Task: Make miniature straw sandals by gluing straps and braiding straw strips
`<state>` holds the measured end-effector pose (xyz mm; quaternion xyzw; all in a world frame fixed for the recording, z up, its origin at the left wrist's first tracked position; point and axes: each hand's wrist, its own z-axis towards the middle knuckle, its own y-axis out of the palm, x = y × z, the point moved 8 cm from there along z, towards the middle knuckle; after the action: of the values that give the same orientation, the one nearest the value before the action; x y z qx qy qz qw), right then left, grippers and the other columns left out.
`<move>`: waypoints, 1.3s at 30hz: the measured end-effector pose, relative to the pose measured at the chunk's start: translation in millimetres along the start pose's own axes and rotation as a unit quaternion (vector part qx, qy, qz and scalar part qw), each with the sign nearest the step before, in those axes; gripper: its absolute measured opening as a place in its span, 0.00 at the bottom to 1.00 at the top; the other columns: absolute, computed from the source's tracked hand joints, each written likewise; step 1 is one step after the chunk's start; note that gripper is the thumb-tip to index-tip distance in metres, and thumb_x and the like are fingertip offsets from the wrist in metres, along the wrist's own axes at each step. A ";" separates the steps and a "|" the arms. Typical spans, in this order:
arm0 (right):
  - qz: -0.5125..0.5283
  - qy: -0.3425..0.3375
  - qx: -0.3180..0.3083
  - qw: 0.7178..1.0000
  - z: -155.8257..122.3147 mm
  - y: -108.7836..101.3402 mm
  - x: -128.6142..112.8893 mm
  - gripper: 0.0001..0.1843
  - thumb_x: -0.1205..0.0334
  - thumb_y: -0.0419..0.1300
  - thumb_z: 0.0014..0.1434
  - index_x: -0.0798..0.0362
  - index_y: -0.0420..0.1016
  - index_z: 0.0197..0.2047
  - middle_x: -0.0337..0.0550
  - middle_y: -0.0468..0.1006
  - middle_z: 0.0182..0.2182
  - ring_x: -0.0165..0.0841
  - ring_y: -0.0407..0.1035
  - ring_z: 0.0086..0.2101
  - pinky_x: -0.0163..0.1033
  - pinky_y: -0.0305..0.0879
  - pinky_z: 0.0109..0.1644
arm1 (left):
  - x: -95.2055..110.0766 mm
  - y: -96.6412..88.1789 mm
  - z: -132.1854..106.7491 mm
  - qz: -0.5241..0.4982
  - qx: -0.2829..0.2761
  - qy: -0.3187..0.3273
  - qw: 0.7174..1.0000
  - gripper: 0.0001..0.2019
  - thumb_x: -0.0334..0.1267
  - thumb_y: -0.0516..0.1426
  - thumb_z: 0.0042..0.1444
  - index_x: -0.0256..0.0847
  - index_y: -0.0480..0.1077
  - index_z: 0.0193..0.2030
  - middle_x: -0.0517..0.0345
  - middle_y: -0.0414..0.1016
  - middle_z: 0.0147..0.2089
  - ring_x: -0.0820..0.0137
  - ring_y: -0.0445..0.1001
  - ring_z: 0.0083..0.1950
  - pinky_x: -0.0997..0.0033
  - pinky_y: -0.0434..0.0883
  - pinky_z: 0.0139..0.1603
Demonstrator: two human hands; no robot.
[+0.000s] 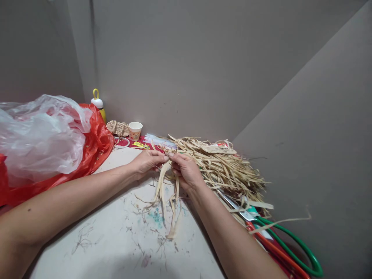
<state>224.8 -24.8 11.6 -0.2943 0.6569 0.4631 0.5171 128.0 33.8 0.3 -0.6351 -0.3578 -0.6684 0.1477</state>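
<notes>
My left hand [147,162] and my right hand [185,170] meet over the middle of the table, fingers pinched together on a small bunch of pale straw strips [166,193]. The strips hang down from my fingers and trail onto the stained white tabletop [116,236]. Just right of my right hand lies a big loose pile of the same dried straw [226,166].
A clear plastic bag [40,135] over a red bag [99,143] fills the left side. At the back stand a yellow-and-white bottle [98,104], a woven straw piece [117,128] and a paper cup [135,130]. Green-handled [293,244] and red-handled scissors [273,250] lie at the right. Grey walls enclose the corner.
</notes>
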 end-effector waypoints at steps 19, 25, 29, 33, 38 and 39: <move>-0.034 -0.033 0.000 0.999 2.3 -0.9 2.8 0.19 0.54 0.69 0.39 0.54 0.63 0.18 0.27 0.53 0.12 0.20 0.43 0.16 0.29 0.36 0.17 | -0.8 -5.6 1.0 -0.055 0.029 -0.017 0.998 0.08 0.31 0.67 0.39 0.34 0.72 0.25 0.60 0.72 0.22 0.78 0.68 0.24 0.76 0.65 0.28; -0.033 -0.031 0.013 0.999 5.6 -6.6 5.9 0.18 0.53 0.69 0.40 0.53 0.64 0.19 0.26 0.52 0.12 0.21 0.42 0.15 0.29 0.36 0.17 | 0.6 -7.7 1.3 -0.081 0.042 -0.009 0.996 0.05 0.26 0.62 0.45 0.33 0.69 0.26 0.54 0.75 0.26 0.73 0.73 0.26 0.72 0.72 0.30; -0.035 -0.028 0.015 0.999 4.8 -6.8 4.1 0.17 0.52 0.69 0.39 0.54 0.67 0.22 0.26 0.52 0.12 0.21 0.41 0.16 0.29 0.35 0.17 | 0.6 -8.5 1.6 -0.082 0.058 -0.028 0.995 0.07 0.23 0.57 0.51 0.35 0.65 0.26 0.51 0.76 0.28 0.73 0.74 0.25 0.73 0.72 0.28; -0.040 -0.030 0.020 0.999 3.6 -7.1 2.1 0.18 0.51 0.69 0.39 0.54 0.69 0.23 0.26 0.53 0.14 0.20 0.42 0.16 0.29 0.35 0.17 | 4.3 -12.8 1.2 -0.050 0.084 -0.028 0.995 0.08 0.24 0.55 0.51 0.37 0.62 0.26 0.61 0.69 0.22 0.82 0.61 0.16 0.84 0.54 0.15; -0.048 -0.037 0.012 0.998 2.3 -4.0 0.8 0.17 0.52 0.68 0.40 0.55 0.69 0.23 0.27 0.52 0.14 0.21 0.41 0.16 0.30 0.34 0.18 | 5.7 -2.5 -5.4 0.004 0.034 -0.044 0.998 0.13 0.35 0.62 0.47 0.38 0.60 0.22 0.70 0.54 0.15 0.84 0.46 0.14 0.80 0.40 0.15; -0.051 -0.039 0.010 0.998 1.8 -2.9 0.4 0.17 0.52 0.69 0.39 0.55 0.69 0.22 0.27 0.52 0.13 0.21 0.42 0.16 0.30 0.34 0.18 | 4.6 1.8 -7.0 0.018 0.013 -0.049 0.999 0.15 0.38 0.63 0.45 0.38 0.60 0.21 0.71 0.52 0.15 0.84 0.45 0.14 0.79 0.39 0.16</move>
<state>227.9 -24.2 10.3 -0.3036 0.6250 0.4409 0.5681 123.3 29.1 5.7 -0.6718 -0.3617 -0.6287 0.1505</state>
